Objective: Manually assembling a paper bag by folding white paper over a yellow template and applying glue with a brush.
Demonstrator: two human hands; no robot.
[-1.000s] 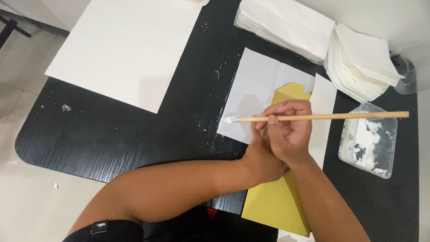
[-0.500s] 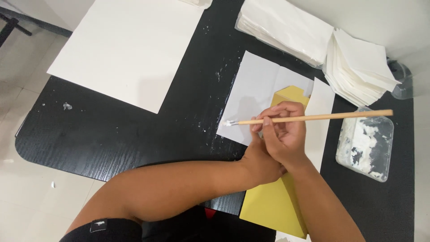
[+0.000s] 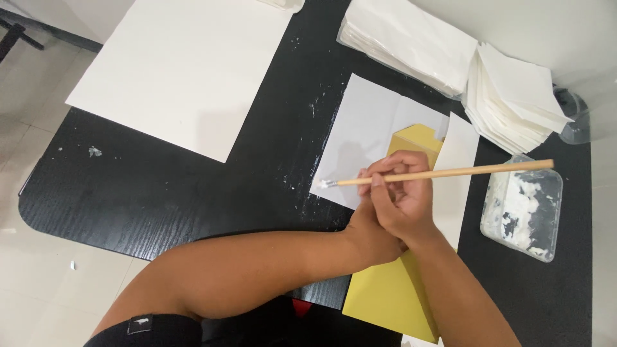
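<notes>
The right hand [image 3: 402, 196] has its fingers [image 3: 385, 168] curled closed around a long wooden brush [image 3: 443, 172], which lies nearly level across the view, its white-tipped bristle end pointing left and resting at the left edge of a white sheet [image 3: 363, 138] on the black table [image 3: 160, 186]. The left hand [image 3: 367, 234] sits under and behind the right one, pressed down where the white sheet meets a yellow paper piece [image 3: 392, 292]; its fingers are hidden, so whether they are spread or closed cannot be told. The yellow piece runs from beneath the hands toward the near table edge. A clear tray of white paste [image 3: 522, 209] stands just right of the hands. Against the frame half a second earlier, the brush tip sits at much the same spot and the grip is unchanged.
</notes>
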